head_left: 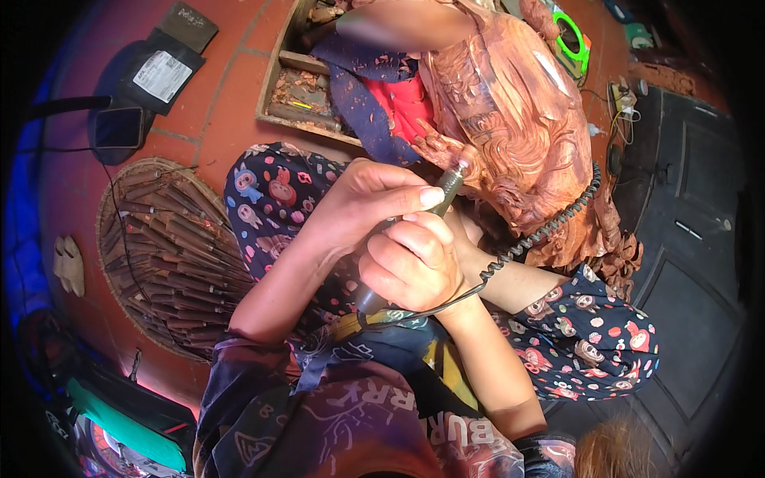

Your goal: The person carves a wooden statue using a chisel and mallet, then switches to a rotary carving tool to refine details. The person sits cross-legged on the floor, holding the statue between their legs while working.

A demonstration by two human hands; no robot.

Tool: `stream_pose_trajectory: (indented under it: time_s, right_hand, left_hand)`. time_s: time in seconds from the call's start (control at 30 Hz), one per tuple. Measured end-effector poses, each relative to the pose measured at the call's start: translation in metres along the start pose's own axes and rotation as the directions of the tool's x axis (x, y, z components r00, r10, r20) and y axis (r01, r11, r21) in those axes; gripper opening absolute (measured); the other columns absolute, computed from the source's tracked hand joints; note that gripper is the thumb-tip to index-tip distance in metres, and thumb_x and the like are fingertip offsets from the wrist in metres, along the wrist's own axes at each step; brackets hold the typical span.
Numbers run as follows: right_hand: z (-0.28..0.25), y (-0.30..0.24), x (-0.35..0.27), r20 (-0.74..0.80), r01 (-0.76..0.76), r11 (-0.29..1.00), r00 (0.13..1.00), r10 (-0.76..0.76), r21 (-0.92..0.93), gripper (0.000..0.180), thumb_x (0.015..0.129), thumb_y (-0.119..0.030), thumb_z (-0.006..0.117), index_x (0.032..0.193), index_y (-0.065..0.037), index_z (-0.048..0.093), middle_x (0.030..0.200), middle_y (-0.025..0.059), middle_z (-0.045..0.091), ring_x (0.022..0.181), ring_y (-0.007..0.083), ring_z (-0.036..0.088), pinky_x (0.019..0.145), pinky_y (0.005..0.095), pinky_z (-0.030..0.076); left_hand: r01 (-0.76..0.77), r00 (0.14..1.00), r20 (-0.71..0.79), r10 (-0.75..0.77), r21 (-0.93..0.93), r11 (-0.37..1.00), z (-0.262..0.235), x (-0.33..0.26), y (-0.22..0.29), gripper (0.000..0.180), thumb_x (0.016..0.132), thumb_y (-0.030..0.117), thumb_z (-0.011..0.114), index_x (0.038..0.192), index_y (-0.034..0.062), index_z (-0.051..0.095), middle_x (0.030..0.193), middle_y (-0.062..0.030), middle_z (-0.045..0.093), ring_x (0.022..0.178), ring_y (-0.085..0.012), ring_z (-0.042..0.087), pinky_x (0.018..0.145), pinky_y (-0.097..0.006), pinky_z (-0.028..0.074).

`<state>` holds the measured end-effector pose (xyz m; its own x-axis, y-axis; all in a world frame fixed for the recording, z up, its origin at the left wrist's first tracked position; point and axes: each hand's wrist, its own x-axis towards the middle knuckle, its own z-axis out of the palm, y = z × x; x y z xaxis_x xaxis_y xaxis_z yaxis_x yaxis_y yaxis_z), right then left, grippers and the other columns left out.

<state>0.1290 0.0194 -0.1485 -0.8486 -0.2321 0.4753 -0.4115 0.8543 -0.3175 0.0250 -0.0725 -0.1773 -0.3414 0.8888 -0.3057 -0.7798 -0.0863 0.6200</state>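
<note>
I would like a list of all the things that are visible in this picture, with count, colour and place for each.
wood carving: one, reddish brown, top centre, resting over the lap
rotary tool: one, dark grey, centre, its tip against the carving
coiled cord: one, black, running from the tool toward the right
round basket of sticks: one, brown, left, on the floor
wooden tray: one, brown, top, holding wood scraps
dark bag: one, black, top left
green ring: one, bright green, top right
floor: red tiles, left and top
left hand: one, centre, thumb pressed on the tool
right hand: one, centre, wrapped around the tool body
</note>
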Motion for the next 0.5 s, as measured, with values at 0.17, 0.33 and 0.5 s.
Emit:
stream_pose_trajectory:
  time_s: [0.17,0.33,0.5]
  right_hand:
    - [0.002,0.001,0.006,0.042,0.004,1.000,0.999,-0.005,0.027,0.012,0.061,-0.017,0.056,0.071,-0.014,0.059,0.082,0.0002,0.054,0.092,0.0176,0.053,0.096,0.0363,0.041]
    - [0.004,0.001,0.010,0.066,0.016,0.999,0.998,-0.018,0.036,0.012,0.061,-0.017,0.056,0.071,-0.013,0.059,0.081,0.0004,0.054,0.093,0.0178,0.053,0.097,0.0372,0.041]
    - [0.000,0.001,0.007,0.074,0.002,0.999,0.997,-0.005,0.037,0.014,0.059,-0.017,0.057,0.072,-0.012,0.060,0.082,0.0013,0.055,0.092,0.0178,0.054,0.097,0.0371,0.042]
  left_hand:
    - [0.009,0.996,-0.088,-0.014,-0.048,0.999,-0.004,-0.002,-0.002,0.014,0.086,0.011,0.063,0.082,-0.0009,0.068,0.071,0.0029,0.061,0.066,-0.0013,0.052,0.057,-0.018,0.040]
    - [0.021,0.997,-0.076,-0.032,-0.140,0.990,-0.009,-0.004,-0.001,0.013,0.087,0.011,0.062,0.081,0.0002,0.067,0.071,0.0028,0.061,0.064,-0.0016,0.052,0.055,-0.017,0.040]
    - [0.027,0.997,-0.062,-0.034,-0.112,0.993,-0.004,-0.001,-0.004,0.013,0.087,0.011,0.062,0.081,0.0003,0.067,0.071,0.0026,0.061,0.064,-0.0019,0.053,0.056,-0.018,0.041]
